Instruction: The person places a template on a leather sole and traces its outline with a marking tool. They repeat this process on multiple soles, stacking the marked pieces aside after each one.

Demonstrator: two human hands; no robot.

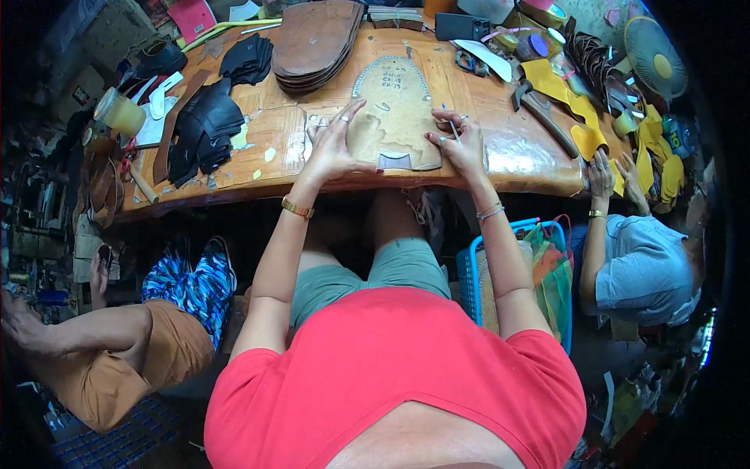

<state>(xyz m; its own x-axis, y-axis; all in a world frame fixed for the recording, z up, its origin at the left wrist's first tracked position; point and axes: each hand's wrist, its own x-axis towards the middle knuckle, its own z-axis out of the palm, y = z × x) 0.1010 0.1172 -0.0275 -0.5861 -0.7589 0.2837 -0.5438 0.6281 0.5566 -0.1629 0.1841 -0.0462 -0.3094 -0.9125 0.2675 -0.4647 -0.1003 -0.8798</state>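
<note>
A tan board pattern (391, 117) with a rounded far end lies flat near the table's front edge. Small holes follow its curved rim, handwriting marks its upper part, and a notch is cut in its near edge. Spread along the board's left side is my left hand (330, 148), its thumb stretched toward the notch and the fingers apart. On the opposite side my right hand (462, 152) grips a slim pale pen (454, 128) with a blue end, fingertips close to the board's right edge. Whether another piece lies beneath the board I cannot tell.
Beyond the board stands a stack of brown leather pieces (316, 43); black pieces (205, 125) lie left. A hammer (547, 121) and yellow pieces (558, 82) are right, where a co-worker (641, 266) sits. A blue basket (469, 285) is below the table; another person sits left.
</note>
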